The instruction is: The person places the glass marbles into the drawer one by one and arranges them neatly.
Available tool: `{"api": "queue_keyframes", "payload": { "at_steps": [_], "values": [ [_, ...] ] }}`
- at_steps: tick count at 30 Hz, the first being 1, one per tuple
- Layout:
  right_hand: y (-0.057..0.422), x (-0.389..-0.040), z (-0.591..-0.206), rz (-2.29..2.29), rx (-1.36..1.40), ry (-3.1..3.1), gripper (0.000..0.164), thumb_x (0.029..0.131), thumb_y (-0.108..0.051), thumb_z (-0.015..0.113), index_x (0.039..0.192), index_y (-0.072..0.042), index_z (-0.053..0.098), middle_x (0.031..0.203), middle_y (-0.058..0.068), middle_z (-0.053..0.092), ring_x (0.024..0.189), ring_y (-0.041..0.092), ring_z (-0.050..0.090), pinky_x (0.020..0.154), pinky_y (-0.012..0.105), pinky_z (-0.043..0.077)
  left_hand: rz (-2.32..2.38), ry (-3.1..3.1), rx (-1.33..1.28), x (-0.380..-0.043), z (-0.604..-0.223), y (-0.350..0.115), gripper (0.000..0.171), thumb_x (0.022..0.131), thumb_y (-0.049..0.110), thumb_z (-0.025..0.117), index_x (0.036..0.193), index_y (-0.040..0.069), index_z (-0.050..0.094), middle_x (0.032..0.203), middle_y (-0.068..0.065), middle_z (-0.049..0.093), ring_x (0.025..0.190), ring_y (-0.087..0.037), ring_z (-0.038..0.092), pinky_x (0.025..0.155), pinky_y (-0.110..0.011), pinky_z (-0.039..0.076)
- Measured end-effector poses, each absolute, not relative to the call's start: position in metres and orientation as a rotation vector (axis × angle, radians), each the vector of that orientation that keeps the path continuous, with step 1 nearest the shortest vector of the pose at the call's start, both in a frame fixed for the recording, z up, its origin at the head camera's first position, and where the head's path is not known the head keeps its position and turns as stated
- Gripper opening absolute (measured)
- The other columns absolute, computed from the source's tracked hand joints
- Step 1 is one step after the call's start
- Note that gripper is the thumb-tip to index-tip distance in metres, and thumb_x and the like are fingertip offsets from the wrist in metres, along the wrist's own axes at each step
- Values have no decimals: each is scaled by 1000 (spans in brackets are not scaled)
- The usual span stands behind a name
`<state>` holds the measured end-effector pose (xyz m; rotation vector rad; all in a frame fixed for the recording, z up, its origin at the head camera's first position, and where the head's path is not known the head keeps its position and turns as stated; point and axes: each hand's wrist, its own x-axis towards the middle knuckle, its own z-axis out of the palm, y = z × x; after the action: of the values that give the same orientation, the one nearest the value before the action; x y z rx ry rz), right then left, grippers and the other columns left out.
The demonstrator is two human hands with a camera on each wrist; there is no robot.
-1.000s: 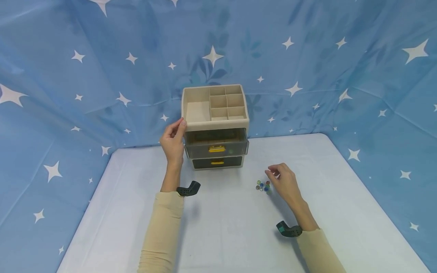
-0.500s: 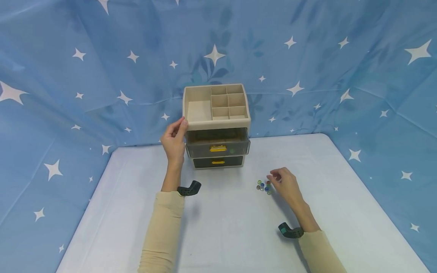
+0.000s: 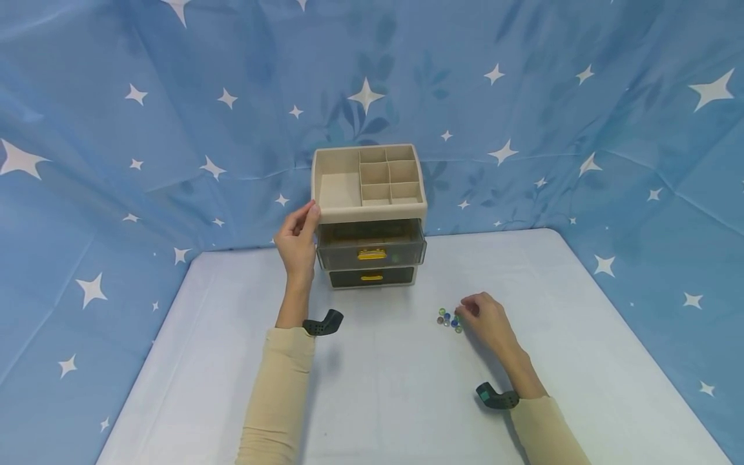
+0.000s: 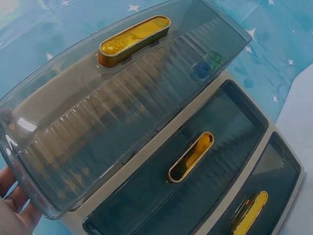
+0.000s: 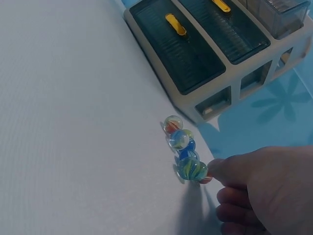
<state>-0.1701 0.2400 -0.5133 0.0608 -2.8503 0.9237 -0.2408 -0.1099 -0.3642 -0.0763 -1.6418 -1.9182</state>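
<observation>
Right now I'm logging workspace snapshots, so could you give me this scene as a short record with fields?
Setting: white table, star-printed blue backdrop
Organizer: upright; top has one large and six small compartments
Top drawer: pulled out
Middle drawer, bottom drawer: closed
Inside top drawer: blue marble and green marble, apparently, through the tinted front
Left hand: holds organizer's front left corner
Right hand: fingertips at a red marble; grip unclear
Loose marbles: clustered on table, right of organizer

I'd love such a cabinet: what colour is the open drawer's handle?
Yellow; the handle shows best in the left wrist view.
</observation>
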Motion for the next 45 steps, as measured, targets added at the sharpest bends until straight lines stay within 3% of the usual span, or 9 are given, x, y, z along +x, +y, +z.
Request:
{"api": "queue_keyframes", "payload": {
  "at_steps": [38,45],
  "values": [
    [239,-171,-515,887,99,-2885,20,94,-14,68,106,2,71,97,13,64,89,25,64,81,43,56,-1903,-1632,-96,-240,-364,-110,28,94,9,69,115,-8,70,95,16,69,87,-4,60,77,-17,48],
    [237,-171,-514,872,79,-2850,23,95,-18,67,107,2,70,100,14,64,94,30,65,86,46,56,-1899,-1651,-83,-241,-365,-111,28,94,12,70,115,-6,71,96,9,71,86,-5,58,75,-18,47]
  ]
}}
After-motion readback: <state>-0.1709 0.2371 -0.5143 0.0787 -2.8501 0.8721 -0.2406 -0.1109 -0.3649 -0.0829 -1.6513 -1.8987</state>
